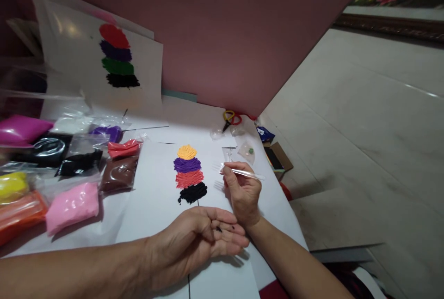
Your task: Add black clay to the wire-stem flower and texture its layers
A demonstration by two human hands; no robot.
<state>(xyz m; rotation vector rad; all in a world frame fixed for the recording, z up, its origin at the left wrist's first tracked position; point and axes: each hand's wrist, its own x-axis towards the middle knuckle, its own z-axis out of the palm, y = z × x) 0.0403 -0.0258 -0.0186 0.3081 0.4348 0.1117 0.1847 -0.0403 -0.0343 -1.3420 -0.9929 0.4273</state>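
My right hand (243,192) pinches a clear plastic fork (243,172) just right of a clay picture (189,173) on a white sheet (156,197). The picture is a stack of yellow, purple, coral and black textured patches. Below that picture, my left hand (204,236) lies palm up with fingers apart and small black clay crumbs (219,228) on its fingers. The fork's tines point left toward the patches.
Bags of coloured clay lie at the left: pink (72,206), brown (120,174), red (123,148), black (79,162), yellow (12,186), magenta (21,129). A finished clay sheet (118,56) leans on the wall. Scissors (231,118) and a small box (277,156) sit near the table's right edge.
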